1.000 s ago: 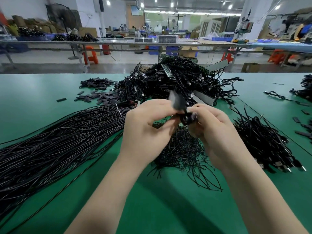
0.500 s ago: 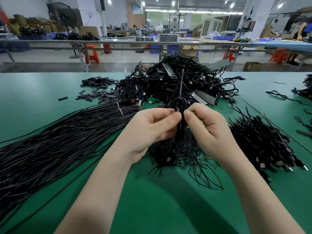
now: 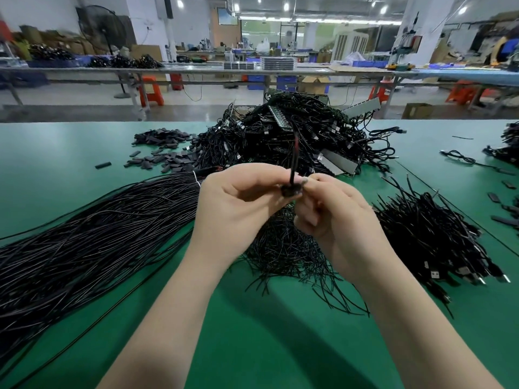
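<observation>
Above the green table (image 3: 252, 346), my left hand (image 3: 238, 203) and my right hand (image 3: 334, 217) meet over a small coiled black cable (image 3: 292, 189). Both hands pinch the coil between thumb and fingers. A loose end of the cable (image 3: 294, 153) sticks straight up from the coil, showing a red strand near its top. Part of the coil is hidden by my fingers.
A long bundle of black wires (image 3: 84, 242) lies at the left. A heap of short cut wires (image 3: 286, 248) sits under my hands, USB cables (image 3: 438, 242) lie to the right, and a big tangled pile (image 3: 295, 138) lies behind. Small black sleeves (image 3: 163, 155) are scattered at back left.
The cable's loose end swung up to stand vertical, then the coil was drawn tighter and lower between my fingers. My right hand's fingers curled closer to the coil.
</observation>
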A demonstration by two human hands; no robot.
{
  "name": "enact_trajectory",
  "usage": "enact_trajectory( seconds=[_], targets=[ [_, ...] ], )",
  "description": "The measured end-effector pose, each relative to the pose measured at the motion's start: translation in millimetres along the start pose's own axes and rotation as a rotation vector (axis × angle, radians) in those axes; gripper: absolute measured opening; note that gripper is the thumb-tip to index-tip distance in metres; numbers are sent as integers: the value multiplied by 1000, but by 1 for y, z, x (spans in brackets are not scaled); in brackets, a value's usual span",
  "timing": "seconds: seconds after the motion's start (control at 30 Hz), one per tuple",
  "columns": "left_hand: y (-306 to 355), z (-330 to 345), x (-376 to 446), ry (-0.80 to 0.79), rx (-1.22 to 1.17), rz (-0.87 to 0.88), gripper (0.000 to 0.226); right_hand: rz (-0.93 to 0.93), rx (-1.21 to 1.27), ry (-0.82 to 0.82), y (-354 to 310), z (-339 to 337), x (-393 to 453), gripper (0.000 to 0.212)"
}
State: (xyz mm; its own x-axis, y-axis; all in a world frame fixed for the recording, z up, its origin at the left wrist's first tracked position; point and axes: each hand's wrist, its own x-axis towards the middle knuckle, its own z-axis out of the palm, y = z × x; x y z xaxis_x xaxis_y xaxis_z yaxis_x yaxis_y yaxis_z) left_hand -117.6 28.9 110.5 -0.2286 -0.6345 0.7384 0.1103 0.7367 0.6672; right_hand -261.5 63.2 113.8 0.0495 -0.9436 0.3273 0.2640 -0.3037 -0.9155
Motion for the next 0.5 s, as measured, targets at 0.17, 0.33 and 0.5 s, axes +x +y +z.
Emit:
enact_trajectory(
  seconds=[0.17,0.33,0.5],
  targets=[
    [-3,-6,0,-5,247,88,35,316,161,-46,-5,-6,-2,29],
    [2,-1,2,102,-64,-247,22,-53,-426,90,-6,-8,-4,19],
    [6,-1,2,121,-255,-457,17,-427,-730,318,1,-9,-5,12]
  ],
)
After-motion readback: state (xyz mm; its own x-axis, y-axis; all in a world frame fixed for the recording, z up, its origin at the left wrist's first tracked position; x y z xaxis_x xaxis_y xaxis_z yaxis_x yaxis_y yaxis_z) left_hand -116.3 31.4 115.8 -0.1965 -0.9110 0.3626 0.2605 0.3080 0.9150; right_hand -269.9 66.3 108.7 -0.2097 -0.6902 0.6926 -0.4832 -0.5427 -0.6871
